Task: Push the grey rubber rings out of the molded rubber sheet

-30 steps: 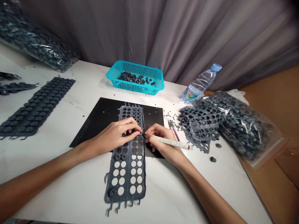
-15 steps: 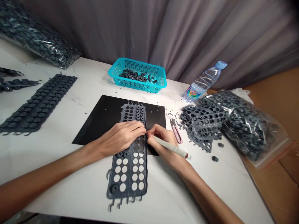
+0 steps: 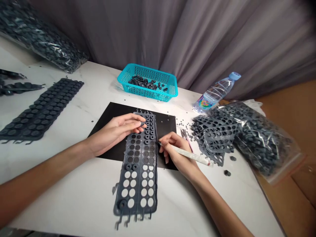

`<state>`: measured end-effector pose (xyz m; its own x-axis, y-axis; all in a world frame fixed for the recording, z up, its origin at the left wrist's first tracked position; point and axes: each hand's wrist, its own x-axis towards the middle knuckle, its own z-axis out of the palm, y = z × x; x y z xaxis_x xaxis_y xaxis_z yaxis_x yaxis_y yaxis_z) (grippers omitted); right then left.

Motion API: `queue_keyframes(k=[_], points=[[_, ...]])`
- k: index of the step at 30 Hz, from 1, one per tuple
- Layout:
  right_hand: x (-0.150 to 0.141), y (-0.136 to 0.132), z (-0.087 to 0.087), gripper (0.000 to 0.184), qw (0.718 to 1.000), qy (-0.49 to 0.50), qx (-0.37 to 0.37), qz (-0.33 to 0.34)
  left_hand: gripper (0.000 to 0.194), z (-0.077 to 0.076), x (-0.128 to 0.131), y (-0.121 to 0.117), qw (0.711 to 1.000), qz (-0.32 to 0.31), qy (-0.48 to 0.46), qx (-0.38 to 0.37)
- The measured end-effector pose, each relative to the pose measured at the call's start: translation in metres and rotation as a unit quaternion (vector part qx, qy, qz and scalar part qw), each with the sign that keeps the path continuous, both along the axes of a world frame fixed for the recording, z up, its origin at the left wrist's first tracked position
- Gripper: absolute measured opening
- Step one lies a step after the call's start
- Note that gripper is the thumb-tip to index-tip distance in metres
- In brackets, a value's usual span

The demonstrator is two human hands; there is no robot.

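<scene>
A dark grey rubber sheet [image 3: 125, 198] with rows of round holes lies lengthwise in front of me, its far part on a black mat [image 3: 166, 124]. Ring-shaped pieces fill several holes at its upper right; a few more sit at its left side. Above the sheet's far half, my left hand [image 3: 120, 128] pinches a small dark rubber piece [image 3: 142, 124] between thumb and fingers. At the sheet's right edge, my right hand [image 3: 176, 146] grips a pen-like tool [image 3: 190, 154] with a whitish wrapped handle, its dark tip pointing left.
A turquoise basket [image 3: 148, 93] of dark pieces stands at the back. Right lie pink-handled snips [image 3: 189, 141], partly hidden, punched sheets [image 3: 219, 131], a bag of pieces [image 3: 264, 148] and a leaning water bottle [image 3: 214, 93]. Left are a studded sheet [image 3: 45, 110] and another bag [image 3: 44, 42].
My left hand has lifted off the sheet and moved up and left, showing a small piece in its fingers. My right hand has drawn slightly right with the tool, away from the holes.
</scene>
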<state>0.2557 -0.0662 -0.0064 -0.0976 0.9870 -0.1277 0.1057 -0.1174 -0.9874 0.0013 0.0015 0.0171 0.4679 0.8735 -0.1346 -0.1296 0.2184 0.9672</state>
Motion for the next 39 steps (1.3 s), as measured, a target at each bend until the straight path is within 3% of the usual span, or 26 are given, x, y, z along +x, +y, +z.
queue_keyframes(k=[8, 16, 19, 21, 24, 25, 26, 27, 29, 31, 33, 36, 37, 39], points=[[0.0, 0.0, -0.002, 0.004, 1.0, -0.018, 0.001, 0.013, 0.028, -0.001, 0.004, -0.009, 0.99, -0.099, -0.023, -0.094], [0.0, 0.0, 0.0, 0.005, 0.999, -0.025, 0.005, 0.02, 0.033, -0.005, 0.004, -0.014, 0.988, -0.127, -0.022, -0.09], [0.0, 0.0, -0.002, 0.005, 0.999, -0.024, 0.006, 0.021, 0.029, -0.007, 0.007, -0.004, 0.993, -0.105, -0.018, -0.057], [0.0, 0.001, -0.005, 0.006, 1.0, -0.021, 0.007, 0.02, 0.027, -0.005, 0.012, 0.02, 0.998, -0.065, -0.007, 0.005], [-0.001, 0.0, -0.007, 0.008, 1.0, -0.017, 0.001, 0.018, 0.03, 0.009, 0.023, 0.085, 0.984, -0.007, 0.04, 0.174], [-0.001, 0.0, -0.007, 0.008, 1.0, -0.016, -0.001, 0.019, 0.031, 0.016, 0.026, 0.11, 0.962, 0.013, 0.084, 0.259], [-0.001, 0.0, -0.007, 0.009, 1.0, -0.015, -0.004, 0.02, 0.033, 0.023, 0.029, 0.135, 0.923, 0.028, 0.154, 0.353], [-0.001, 0.0, -0.007, 0.009, 1.0, -0.016, -0.006, 0.024, 0.034, 0.03, 0.03, 0.157, 0.866, 0.031, 0.24, 0.438], [0.0, 0.0, -0.008, 0.009, 0.999, -0.02, -0.007, 0.032, 0.026, 0.04, 0.03, 0.19, 0.826, 0.027, 0.291, 0.482], [0.001, -0.001, -0.01, 0.009, 0.999, -0.019, -0.005, 0.035, 0.023, 0.043, 0.027, 0.202, 0.806, 0.034, 0.315, 0.5], [0.002, 0.0, -0.011, 0.01, 0.999, -0.018, -0.003, 0.033, 0.024, 0.041, 0.023, 0.189, 0.786, 0.052, 0.33, 0.521], [0.0, 0.002, -0.008, 0.009, 0.999, -0.026, -0.004, 0.031, 0.027, 0.035, 0.02, 0.134, 0.739, 0.064, 0.342, 0.576], [-0.001, 0.003, -0.006, 0.009, 0.999, -0.028, -0.004, 0.033, 0.026, 0.032, 0.019, 0.11, 0.737, 0.045, 0.337, 0.585], [-0.004, 0.005, -0.002, 0.007, 0.999, -0.031, 0.0, 0.04, 0.021, 0.026, 0.018, 0.062, 0.763, -0.019, 0.32, 0.561]])
